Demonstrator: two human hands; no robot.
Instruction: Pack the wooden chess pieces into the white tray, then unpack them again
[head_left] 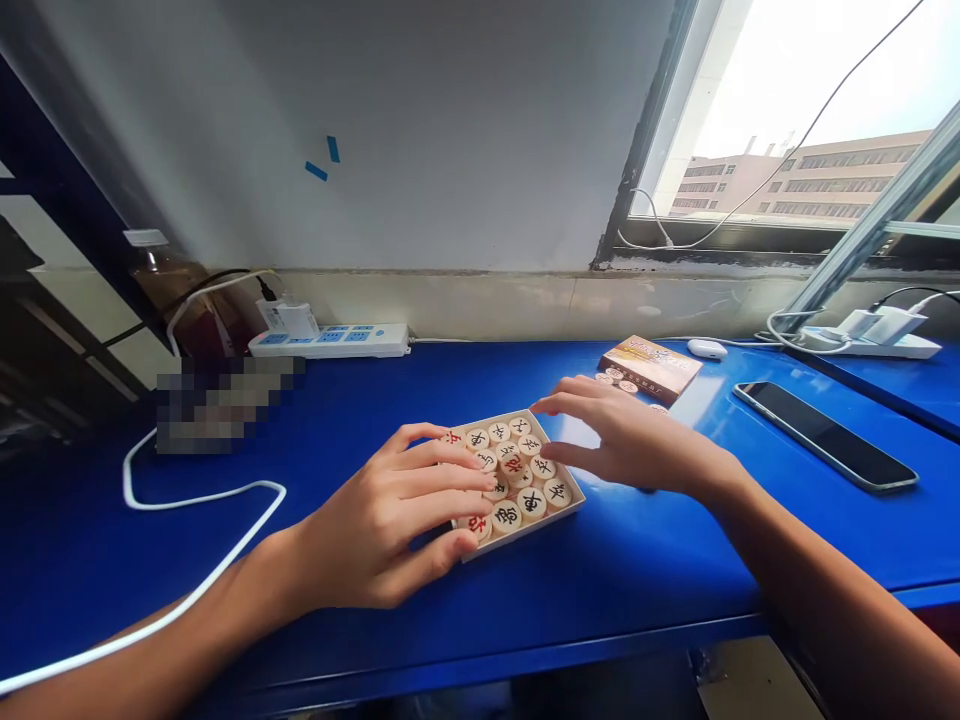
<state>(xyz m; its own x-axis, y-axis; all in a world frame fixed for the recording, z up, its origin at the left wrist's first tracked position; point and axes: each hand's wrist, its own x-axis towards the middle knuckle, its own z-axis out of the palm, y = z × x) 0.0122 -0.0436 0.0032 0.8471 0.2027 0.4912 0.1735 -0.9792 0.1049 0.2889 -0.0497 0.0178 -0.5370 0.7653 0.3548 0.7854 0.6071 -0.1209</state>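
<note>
Blue table (600,560) w/ dark smartphone (825,437) lying at R, small white oval device (706,348) behind it. White power strip (330,340) at back L, 2nd strip (892,346) w/ white charger (877,323) back R. White cable (172,492) loops on table L. Window (787,120) upper R shows pale multi-storey bldg (795,180). Blue tape bits (322,160) on wall.

The Chinese chess pieces (517,480) at 12 o'clock are made of smooth, pale wood (the characters look painted on); their tray (574,497) is finished in matt card. The desk top (420,380) is coated in glossy blue paint, the phone (825,437) at 2 o'clock is faced with shiny glass, and the power strip (330,340) at 11 o'clock is moulded in white plastic.
</note>
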